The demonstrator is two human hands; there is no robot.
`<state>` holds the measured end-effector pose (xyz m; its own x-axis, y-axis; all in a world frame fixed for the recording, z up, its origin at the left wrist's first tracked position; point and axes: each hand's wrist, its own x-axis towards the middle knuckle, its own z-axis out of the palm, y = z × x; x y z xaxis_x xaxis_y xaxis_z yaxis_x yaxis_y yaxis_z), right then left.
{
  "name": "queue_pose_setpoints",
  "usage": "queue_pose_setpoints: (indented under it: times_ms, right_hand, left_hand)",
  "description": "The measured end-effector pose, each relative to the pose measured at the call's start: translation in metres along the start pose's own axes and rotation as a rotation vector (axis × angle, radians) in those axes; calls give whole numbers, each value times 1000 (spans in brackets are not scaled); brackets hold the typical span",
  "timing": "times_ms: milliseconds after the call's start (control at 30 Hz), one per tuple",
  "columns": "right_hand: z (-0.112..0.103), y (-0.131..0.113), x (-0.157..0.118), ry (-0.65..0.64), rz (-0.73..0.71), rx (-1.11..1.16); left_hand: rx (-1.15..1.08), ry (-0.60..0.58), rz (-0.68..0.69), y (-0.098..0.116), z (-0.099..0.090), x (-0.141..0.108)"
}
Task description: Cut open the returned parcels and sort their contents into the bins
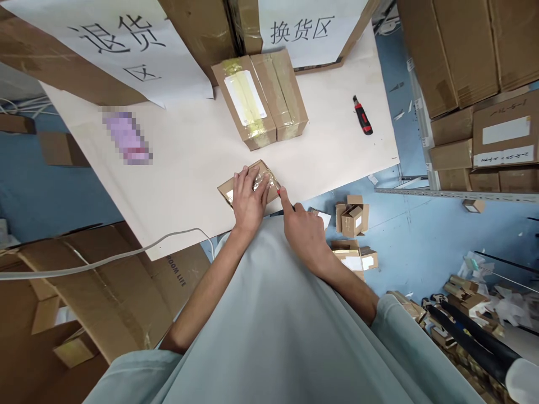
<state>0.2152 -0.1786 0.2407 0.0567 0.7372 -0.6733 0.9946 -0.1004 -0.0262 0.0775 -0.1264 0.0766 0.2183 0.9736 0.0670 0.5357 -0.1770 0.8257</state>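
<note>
A small flat cardboard box point(269, 196) with shiny clear tape lies at the near edge of the white table. My left hand point(248, 202) presses on top of it, fingers stretched out and slightly apart. At the box's right edge, my right hand point(306, 231) is closed around a utility knife point(278, 192). Only a bit of its red and black body shows, with the index finger laid along it; the rest is hidden in the fist. The knife's front end meets the side of the box.
On the table point(189, 168) are two taped cartons point(269, 101), a second utility knife point(362, 116) and a blurred purple item point(127, 137). Large labelled boxes point(185, 33) line the back. A grey cable point(105, 261) crosses at left. Shelved cartons point(501, 134) stand right; opened boxes point(352, 219) litter the floor.
</note>
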Motion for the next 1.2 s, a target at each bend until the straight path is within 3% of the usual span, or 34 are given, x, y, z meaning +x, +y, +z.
queue_pose_setpoints:
  times_ms: [233,500,767,1067,1200]
  right_hand:
    - [14,-3,24,54,35,7]
    - [12,1,11,4,42,-5]
    - [18,-4,21,32,58,12]
    - [24,26,18,50,54,145]
    - [23,36,4,87,-54,309]
  left_hand:
    - [34,11,10,0,2,1]
    - [93,4,14,4,-1,1]
    - [129,-15,-3,6,-3,4]
    - [25,15,20,7,-2,1]
    - [81,40,55,2,-13,-5]
